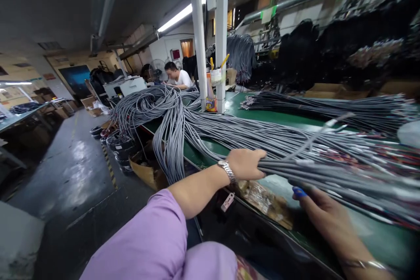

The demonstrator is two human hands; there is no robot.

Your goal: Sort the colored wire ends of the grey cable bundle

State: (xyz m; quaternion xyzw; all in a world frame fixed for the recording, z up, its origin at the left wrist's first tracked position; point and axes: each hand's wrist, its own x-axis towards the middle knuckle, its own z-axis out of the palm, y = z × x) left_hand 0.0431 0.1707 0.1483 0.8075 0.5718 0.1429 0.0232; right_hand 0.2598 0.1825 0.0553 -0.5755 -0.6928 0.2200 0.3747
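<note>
My left hand (pixel 246 164), with a metal watch on its wrist, is closed around a thick bundle of grey cables (pixel 321 162) lying across the green workbench (pixel 259 116). My right hand (pixel 323 214) is under the same bundle further right, fingers curled beneath the cables; a blue cap sits on one fingertip (pixel 299 191). The cables' far right ends show coloured wires, blurred. Toward the left the bundle bends and hangs over the bench's edge (pixel 170 148).
A second cable bundle (pixel 328 107) lies further back on the bench. White posts (pixel 210 39) stand on it, with a small box at their foot. A seated person (pixel 177 76) works far behind. Boxes and cable coils (pixel 121 148) sit on the floor aisle.
</note>
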